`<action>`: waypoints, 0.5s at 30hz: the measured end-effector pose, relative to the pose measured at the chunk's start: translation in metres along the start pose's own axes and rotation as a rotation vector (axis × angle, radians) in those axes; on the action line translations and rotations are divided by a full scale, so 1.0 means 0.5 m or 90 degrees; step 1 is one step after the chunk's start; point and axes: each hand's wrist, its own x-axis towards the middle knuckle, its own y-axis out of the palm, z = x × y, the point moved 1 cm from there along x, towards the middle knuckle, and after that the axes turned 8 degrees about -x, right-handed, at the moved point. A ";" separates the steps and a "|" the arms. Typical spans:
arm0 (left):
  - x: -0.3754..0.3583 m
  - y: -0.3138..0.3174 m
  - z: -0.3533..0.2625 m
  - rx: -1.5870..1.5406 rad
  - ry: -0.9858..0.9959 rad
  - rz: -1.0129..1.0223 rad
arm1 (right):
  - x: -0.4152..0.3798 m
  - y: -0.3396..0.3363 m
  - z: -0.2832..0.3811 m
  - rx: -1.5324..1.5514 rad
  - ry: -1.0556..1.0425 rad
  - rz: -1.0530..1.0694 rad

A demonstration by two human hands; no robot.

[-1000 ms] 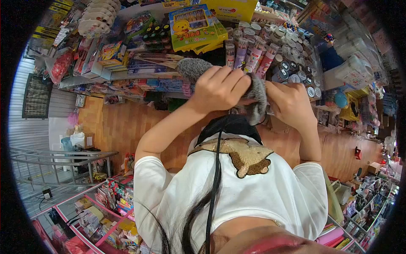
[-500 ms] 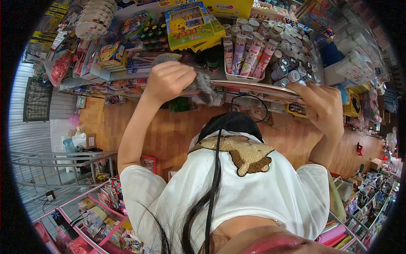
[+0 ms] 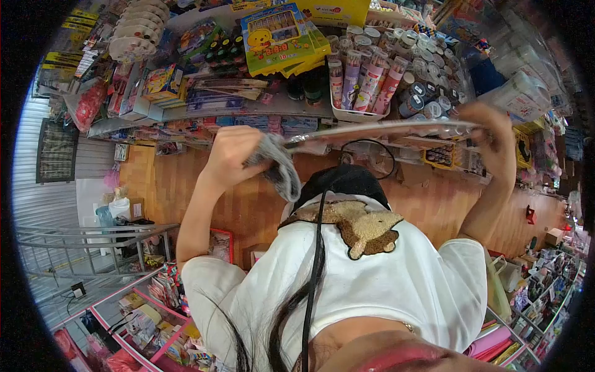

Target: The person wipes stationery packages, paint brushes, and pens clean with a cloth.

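My left hand (image 3: 230, 155) is closed around a crumpled grey cloth (image 3: 282, 164), whose loose end hangs toward my body. A thin flat panel (image 3: 384, 130), seen nearly edge-on, spans the space in front of my chest. Its left end comes right up to the cloth. Round the panel's far right end, the fingers of my right hand (image 3: 493, 139) are closed, slightly blurred. What the panel is does not show from this angle.
Ahead, a shelf carries yellow boxes (image 3: 279, 37), a white basket (image 3: 359, 115) of pencil tubes and many clear lidded jars (image 3: 427, 80). To the left stands a grey metal railing (image 3: 93, 239). Behind me are pink-edged display compartments (image 3: 139, 322).
My left hand and the cloth have come back toward my body, away from the shelf. The panel's left end has swung nearer to me, and my right hand has shifted slightly right.
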 end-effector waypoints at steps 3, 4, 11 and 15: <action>-0.029 0.030 0.024 -0.103 -0.105 -0.148 | -0.033 0.036 -0.052 0.321 0.190 -0.251; -0.044 0.058 0.033 -0.130 -0.151 -0.186 | -0.039 0.065 -0.071 0.327 0.245 -0.232; 0.018 0.247 0.009 -0.253 -0.209 -0.255 | -0.025 0.362 0.029 0.623 0.187 -0.072; 0.035 0.311 -0.001 -0.274 -0.208 -0.259 | -0.012 0.369 0.026 0.864 0.406 -0.195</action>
